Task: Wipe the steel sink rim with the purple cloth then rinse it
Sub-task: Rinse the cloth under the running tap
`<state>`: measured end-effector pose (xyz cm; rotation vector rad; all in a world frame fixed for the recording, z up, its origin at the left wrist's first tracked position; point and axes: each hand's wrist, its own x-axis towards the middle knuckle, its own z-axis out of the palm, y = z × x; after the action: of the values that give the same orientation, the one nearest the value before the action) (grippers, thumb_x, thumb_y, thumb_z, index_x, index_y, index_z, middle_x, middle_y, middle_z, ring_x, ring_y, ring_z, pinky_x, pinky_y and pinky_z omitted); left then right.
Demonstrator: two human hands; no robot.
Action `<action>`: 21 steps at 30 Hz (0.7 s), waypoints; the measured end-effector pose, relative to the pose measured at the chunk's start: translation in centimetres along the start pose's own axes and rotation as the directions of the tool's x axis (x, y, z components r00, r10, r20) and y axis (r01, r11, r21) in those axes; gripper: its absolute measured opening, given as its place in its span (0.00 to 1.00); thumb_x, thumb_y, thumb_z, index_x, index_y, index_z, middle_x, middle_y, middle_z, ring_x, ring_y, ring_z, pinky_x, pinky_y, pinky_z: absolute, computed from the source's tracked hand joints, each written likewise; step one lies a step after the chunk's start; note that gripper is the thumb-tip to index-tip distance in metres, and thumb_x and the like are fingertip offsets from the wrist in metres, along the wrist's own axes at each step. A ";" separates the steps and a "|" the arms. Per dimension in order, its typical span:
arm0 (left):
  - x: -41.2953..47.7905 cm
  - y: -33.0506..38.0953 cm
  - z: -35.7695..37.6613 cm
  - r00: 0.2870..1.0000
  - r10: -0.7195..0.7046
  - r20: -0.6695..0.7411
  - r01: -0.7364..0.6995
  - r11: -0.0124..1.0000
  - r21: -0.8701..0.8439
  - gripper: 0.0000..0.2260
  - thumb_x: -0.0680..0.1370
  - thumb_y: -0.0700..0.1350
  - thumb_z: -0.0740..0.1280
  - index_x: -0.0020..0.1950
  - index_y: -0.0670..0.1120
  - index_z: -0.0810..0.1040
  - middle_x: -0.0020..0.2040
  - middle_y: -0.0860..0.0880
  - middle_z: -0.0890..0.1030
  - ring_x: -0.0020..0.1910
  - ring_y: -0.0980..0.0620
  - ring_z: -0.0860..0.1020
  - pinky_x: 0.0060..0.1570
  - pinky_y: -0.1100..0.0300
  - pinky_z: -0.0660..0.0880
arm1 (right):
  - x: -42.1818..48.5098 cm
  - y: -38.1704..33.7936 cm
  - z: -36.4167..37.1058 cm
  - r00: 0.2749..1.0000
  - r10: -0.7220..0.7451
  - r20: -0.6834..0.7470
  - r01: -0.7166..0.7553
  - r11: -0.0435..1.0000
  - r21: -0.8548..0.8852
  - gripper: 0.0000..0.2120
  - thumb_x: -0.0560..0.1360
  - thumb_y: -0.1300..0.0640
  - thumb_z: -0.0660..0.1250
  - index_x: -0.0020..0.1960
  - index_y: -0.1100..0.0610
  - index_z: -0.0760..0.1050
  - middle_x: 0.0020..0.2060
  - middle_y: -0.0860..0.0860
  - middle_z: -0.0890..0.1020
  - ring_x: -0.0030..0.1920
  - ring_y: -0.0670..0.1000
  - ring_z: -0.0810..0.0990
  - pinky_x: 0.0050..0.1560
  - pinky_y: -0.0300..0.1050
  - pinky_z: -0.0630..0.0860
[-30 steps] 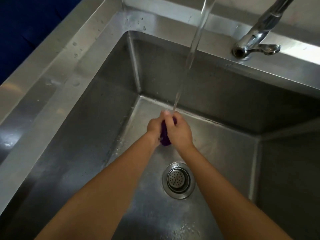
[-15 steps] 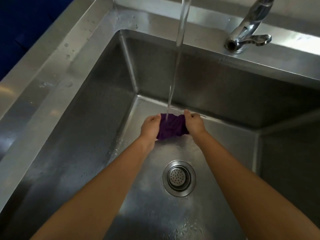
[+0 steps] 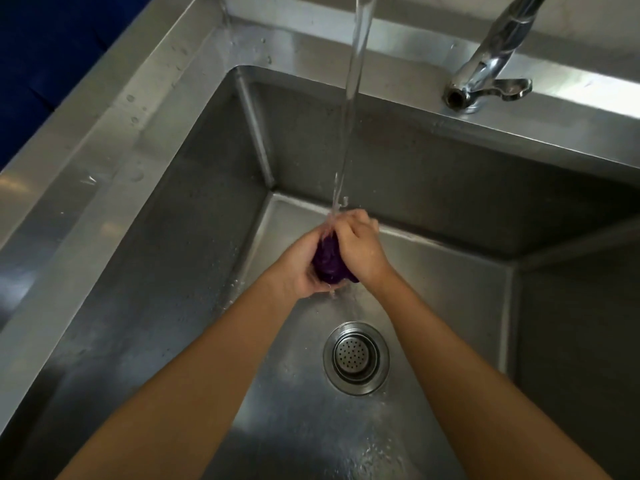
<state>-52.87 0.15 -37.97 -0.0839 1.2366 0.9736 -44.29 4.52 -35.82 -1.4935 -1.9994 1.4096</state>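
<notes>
The purple cloth (image 3: 329,260) is bunched into a wad between both my hands, low inside the steel sink. My left hand (image 3: 300,267) cups it from below and the left. My right hand (image 3: 358,247) presses on it from the right and above. A stream of water (image 3: 352,98) falls from the top of the frame onto the cloth and my fingers, and runs off below them. The wet steel sink rim (image 3: 114,133) runs along the left and the back.
A chrome tap (image 3: 485,77) with a lever stands on the back rim at the right. The round drain strainer (image 3: 356,357) sits in the sink floor under my forearms. Droplets lie on the left rim. A dark blue surface (image 3: 41,46) lies beyond the left edge.
Half a second ago the cloth was stretched wide between my two hands under the water. Now my hands have come together and squeezed it into a wad.
</notes>
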 end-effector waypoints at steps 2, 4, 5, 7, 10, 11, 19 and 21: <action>0.9 -0.6 0.2 0.986 0.131 -0.106 -0.132 0.991 -0.001 0.13 0.76 0.51 0.63 0.54 0.44 0.79 0.49 0.44 0.82 0.38 0.49 0.81 0.31 0.60 0.78 | 0.3 0.3 0.1 0.986 0.149 -0.070 -0.142 0.986 0.091 0.15 0.77 0.50 0.59 0.57 0.58 0.74 0.59 0.54 0.70 0.62 0.54 0.69 0.67 0.48 0.65; 1.1 -0.8 0.1 0.927 0.298 -0.227 -0.306 0.952 0.001 0.06 0.77 0.44 0.63 0.49 0.45 0.78 0.43 0.45 0.81 0.37 0.50 0.80 0.31 0.61 0.78 | 0.4 0.5 -0.5 0.934 0.332 0.134 -0.357 0.882 0.308 0.19 0.75 0.45 0.60 0.62 0.54 0.70 0.61 0.55 0.74 0.59 0.54 0.75 0.59 0.52 0.76; 1.2 -0.7 -0.2 0.900 0.365 -0.239 -0.379 0.925 -0.013 0.04 0.77 0.41 0.62 0.47 0.47 0.77 0.40 0.47 0.81 0.37 0.51 0.80 0.32 0.61 0.77 | 0.3 0.5 -0.8 0.882 0.381 0.278 -0.465 0.801 0.377 0.21 0.75 0.43 0.61 0.61 0.54 0.71 0.58 0.55 0.77 0.56 0.55 0.79 0.49 0.54 0.81; 1.1 -0.4 -0.6 0.876 0.441 -0.196 -0.462 0.883 -0.081 0.10 0.77 0.35 0.60 0.48 0.50 0.75 0.40 0.49 0.82 0.37 0.53 0.80 0.35 0.61 0.77 | -0.2 0.8 -1.3 0.828 0.392 0.400 -0.539 0.751 0.381 0.22 0.74 0.42 0.64 0.58 0.59 0.75 0.52 0.57 0.81 0.48 0.55 0.82 0.35 0.51 0.83; 0.6 0.2 -1.3 0.924 0.372 -0.088 -0.378 0.924 -0.063 0.10 0.77 0.42 0.59 0.43 0.49 0.80 0.38 0.50 0.82 0.39 0.51 0.80 0.41 0.56 0.77 | -0.4 1.1 -1.3 0.924 0.300 0.237 -0.366 0.874 0.319 0.17 0.74 0.48 0.66 0.56 0.60 0.75 0.50 0.57 0.81 0.42 0.51 0.81 0.36 0.46 0.82; 0.4 0.4 -1.5 0.954 0.293 -0.071 -0.295 0.955 -0.017 0.15 0.77 0.49 0.58 0.39 0.48 0.82 0.36 0.50 0.83 0.38 0.51 0.81 0.42 0.54 0.77 | -0.4 1.4 -1.3 0.965 0.206 0.165 -0.245 0.932 0.268 0.16 0.74 0.50 0.67 0.56 0.58 0.75 0.51 0.55 0.80 0.44 0.50 0.81 0.41 0.46 0.82; 0.5 -1.3 1.5 0.947 0.229 -0.225 -0.246 0.968 -0.054 0.21 0.81 0.53 0.54 0.33 0.46 0.75 0.22 0.50 0.77 0.20 0.54 0.76 0.19 0.68 0.68 | -1.8 0.1 1.0 0.957 -0.205 -0.204 0.134 0.940 -0.314 0.15 0.78 0.46 0.57 0.48 0.57 0.75 0.48 0.54 0.79 0.45 0.55 0.77 0.41 0.45 0.70; 1.2 -1.7 1.6 0.921 0.243 -0.306 -0.264 0.964 -0.030 0.21 0.79 0.55 0.56 0.30 0.47 0.74 0.24 0.49 0.76 0.23 0.50 0.75 0.23 0.64 0.69 | -0.9 0.2 1.1 0.940 -0.181 -0.288 0.079 0.940 -0.333 0.19 0.80 0.47 0.54 0.45 0.60 0.76 0.45 0.59 0.81 0.45 0.60 0.79 0.41 0.48 0.70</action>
<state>-50.53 0.66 -39.08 -0.1332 1.5186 1.2646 -44.56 3.12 -36.21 -1.5571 -2.1386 0.7609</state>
